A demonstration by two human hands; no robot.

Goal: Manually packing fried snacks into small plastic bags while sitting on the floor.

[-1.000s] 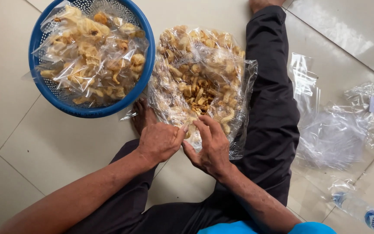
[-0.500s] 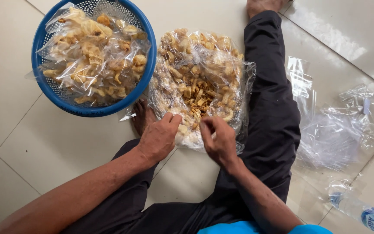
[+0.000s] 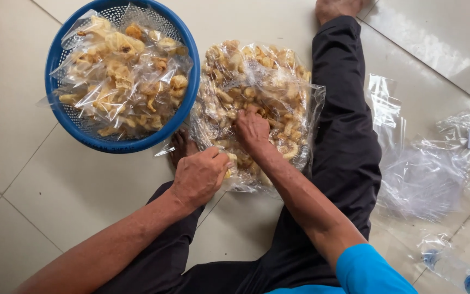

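Nearest the camera, the left hand (image 3: pixel 199 177) is curled shut on the near edge of a large clear plastic bag of fried crackers (image 3: pixel 257 109) — fingers bunched on the film where the bag's mouth seems to be. Just beyond, the right hand (image 3: pixel 252 129) lies on or reaches into the bag among the pale golden pieces; whether its fingers are closed around any cracker cannot be told, since they are buried in the crumpled plastic.

The bag lies on the tiled floor (image 3: pixel 39 179) between the person's legs, its far side against the black trouser leg (image 3: pixel 344 120). It looks bulky but light, and the film thin, slack and slippery — the contents puffed and brittle, likely to crush under a squeeze. The gathered plastic at the mouth is the safe hold, not the body.

Touching the bag's left side, a blue plastic basket (image 3: pixel 61 117) holds smaller filled packets (image 3: pixel 121 71). Farther right, empty clear bags (image 3: pixel 431 174) lie spread on the floor.
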